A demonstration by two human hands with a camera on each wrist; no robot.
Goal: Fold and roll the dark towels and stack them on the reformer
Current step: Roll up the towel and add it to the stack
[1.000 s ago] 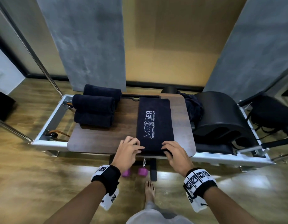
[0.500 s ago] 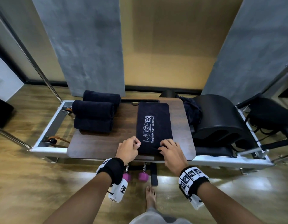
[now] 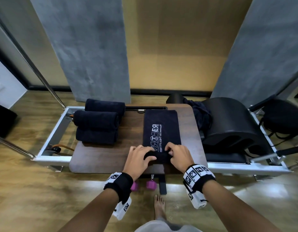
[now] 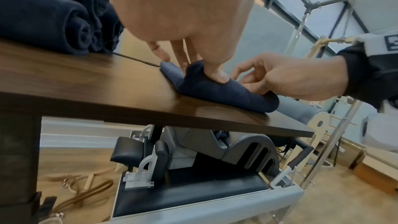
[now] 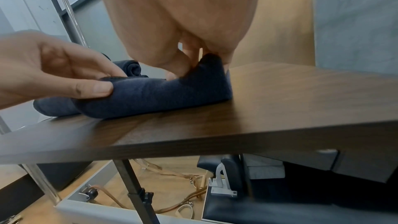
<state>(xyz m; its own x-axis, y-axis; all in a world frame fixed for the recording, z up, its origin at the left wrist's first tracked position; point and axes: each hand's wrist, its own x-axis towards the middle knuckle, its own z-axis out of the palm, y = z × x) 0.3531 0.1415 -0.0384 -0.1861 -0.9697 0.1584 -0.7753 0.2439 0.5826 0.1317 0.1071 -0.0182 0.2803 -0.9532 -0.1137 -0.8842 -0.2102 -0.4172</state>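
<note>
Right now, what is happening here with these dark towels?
A person is rolling a folded dark navy towel with white lettering on the brown wooden board of the reformer. The left hand and the right hand both grip its near end, where the roll has just begun. Three rolled dark towels are already stacked at the board's left.

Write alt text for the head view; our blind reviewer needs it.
Both hands, left hand and right hand, roll the near end of a folded dark navy towel with white lettering on a brown wooden board; three rolled dark navy towels sit stacked at its left end.
</note>
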